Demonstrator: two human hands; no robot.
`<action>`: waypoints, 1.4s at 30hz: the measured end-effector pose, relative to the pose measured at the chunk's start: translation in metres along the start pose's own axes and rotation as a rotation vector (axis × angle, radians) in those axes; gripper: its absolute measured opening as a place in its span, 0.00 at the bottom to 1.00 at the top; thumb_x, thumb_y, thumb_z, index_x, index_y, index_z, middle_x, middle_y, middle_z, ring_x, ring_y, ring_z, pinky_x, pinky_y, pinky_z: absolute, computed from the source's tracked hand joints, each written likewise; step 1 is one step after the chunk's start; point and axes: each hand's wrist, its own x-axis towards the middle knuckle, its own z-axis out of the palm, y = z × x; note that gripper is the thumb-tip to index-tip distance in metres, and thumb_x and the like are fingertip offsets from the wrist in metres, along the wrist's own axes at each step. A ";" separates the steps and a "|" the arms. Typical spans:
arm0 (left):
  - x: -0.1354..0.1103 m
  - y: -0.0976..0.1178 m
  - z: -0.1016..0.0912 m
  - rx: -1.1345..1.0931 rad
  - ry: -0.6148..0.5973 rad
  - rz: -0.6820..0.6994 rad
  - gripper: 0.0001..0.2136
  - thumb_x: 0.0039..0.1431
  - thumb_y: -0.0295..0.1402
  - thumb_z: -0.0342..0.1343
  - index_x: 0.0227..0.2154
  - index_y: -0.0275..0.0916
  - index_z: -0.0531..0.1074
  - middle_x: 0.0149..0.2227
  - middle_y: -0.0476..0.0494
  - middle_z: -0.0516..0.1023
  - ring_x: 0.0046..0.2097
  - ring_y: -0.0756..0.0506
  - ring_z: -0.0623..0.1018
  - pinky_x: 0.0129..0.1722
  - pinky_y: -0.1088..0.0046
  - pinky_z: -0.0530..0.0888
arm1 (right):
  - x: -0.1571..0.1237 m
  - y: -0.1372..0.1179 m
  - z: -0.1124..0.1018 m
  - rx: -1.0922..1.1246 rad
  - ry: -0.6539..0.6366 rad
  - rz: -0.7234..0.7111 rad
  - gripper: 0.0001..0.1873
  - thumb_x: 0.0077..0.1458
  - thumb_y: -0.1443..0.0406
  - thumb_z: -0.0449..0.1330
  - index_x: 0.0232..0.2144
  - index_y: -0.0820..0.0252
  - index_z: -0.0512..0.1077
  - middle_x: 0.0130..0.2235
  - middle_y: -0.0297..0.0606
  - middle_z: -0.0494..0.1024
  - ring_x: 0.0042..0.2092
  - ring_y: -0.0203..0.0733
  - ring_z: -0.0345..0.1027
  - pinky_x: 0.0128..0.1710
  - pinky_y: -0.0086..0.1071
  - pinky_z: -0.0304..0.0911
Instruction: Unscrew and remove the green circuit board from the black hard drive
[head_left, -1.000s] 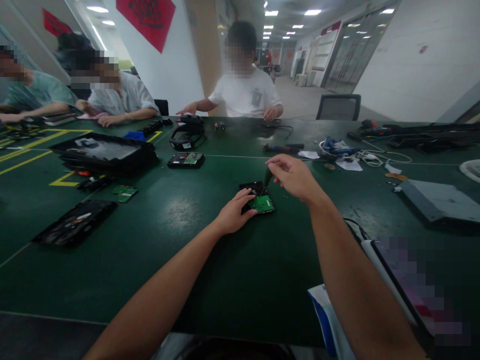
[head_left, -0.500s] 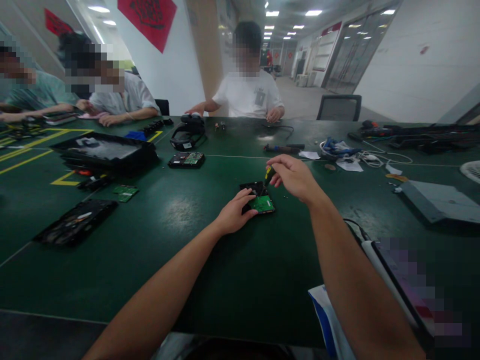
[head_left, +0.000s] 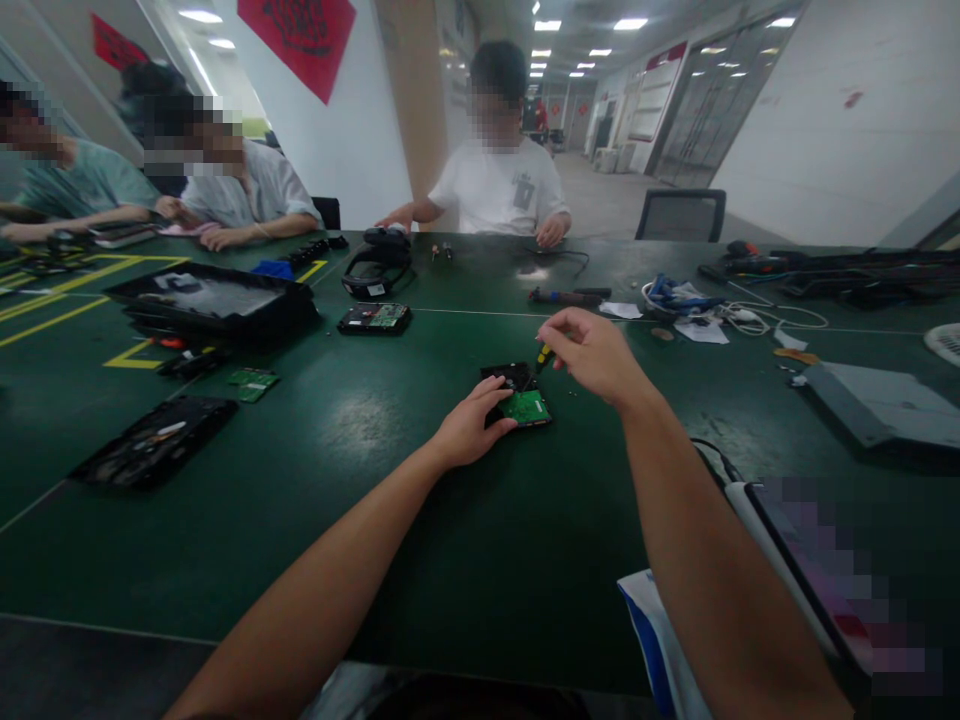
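A hard drive [head_left: 529, 408] with a green circuit board lies on the table in front of me. My left hand [head_left: 474, 425] is closed around its left side, thumb at the near edge and fingers over the far part. In my right hand [head_left: 589, 355] is a yellow and black screwdriver [head_left: 544, 355], pinched by the handle and tilted. Its shaft points down at the drive near the board's upper edge; whether the tip touches a screw is too small to tell. Tiny screws [head_left: 573, 393] lie just right of the drive.
Another hard drive [head_left: 375, 318] lies farther back, near a black headset [head_left: 377, 268]. Black trays [head_left: 217, 300], a loose green board [head_left: 253, 384] and a black casing [head_left: 154, 440] are left. A grey metal box [head_left: 885, 405] and a tablet [head_left: 806, 580] are right. A person [head_left: 499, 185] sits opposite.
The fingers of my right hand have shifted slightly on the screwdriver's handle, which now leans a little more to the right. My left hand stays on the drive.
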 end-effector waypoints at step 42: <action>0.000 -0.003 0.003 0.015 0.016 0.014 0.26 0.66 0.41 0.57 0.64 0.40 0.66 0.71 0.36 0.60 0.73 0.37 0.58 0.71 0.52 0.59 | 0.000 -0.001 0.002 0.009 0.037 0.029 0.13 0.61 0.53 0.62 0.36 0.57 0.73 0.36 0.40 0.80 0.30 0.39 0.70 0.32 0.36 0.65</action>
